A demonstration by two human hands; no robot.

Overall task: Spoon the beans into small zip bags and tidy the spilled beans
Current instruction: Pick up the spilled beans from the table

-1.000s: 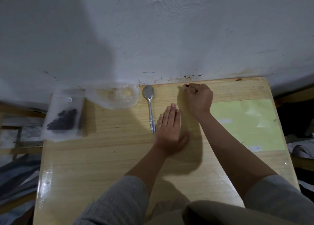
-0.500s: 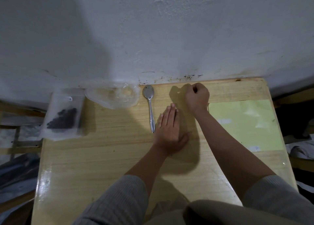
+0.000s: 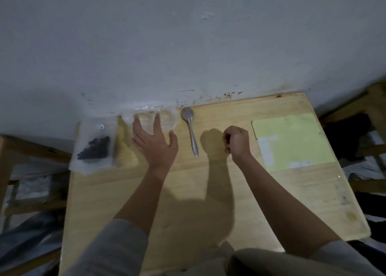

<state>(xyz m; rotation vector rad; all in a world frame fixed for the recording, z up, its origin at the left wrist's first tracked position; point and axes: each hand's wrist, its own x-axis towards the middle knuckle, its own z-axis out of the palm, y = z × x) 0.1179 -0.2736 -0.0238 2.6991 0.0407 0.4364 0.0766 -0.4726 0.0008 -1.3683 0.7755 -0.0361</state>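
Now left hand (image 3: 155,144) fingers (image 3: 157,122) spread over clear bag (image 3: 165,119); right hand (image 3: 237,142) fisted, contents perhaps beans.

Green sheet (image 3: 292,140) on wooden table (image 3: 188,192)

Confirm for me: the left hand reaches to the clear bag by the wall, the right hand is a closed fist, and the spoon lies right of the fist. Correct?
Not quite. The head view shows the spoon left of the fist, between the left hand and the right hand. The rest holds: the left hand reaches to the clear bag by the wall, and the right is a closed fist.
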